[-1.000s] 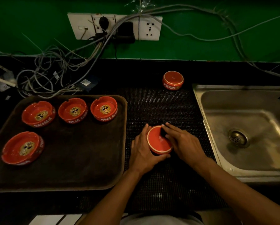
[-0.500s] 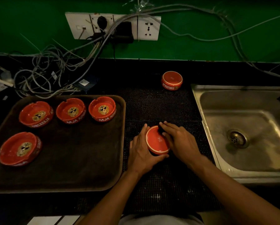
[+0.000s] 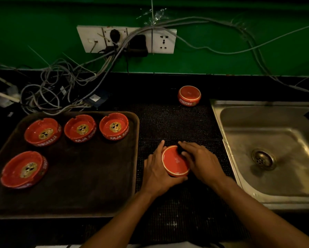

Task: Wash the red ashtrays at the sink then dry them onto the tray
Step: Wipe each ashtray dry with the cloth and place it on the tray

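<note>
Little has shifted since the earlier frames: both hands stay on an upturned ashtray, base up, round with no long axis, on the table mat between tray and sink. Left hand cups its side at 9 o'clock; right hand presses a dark cloth at 2 o'clock.
</note>
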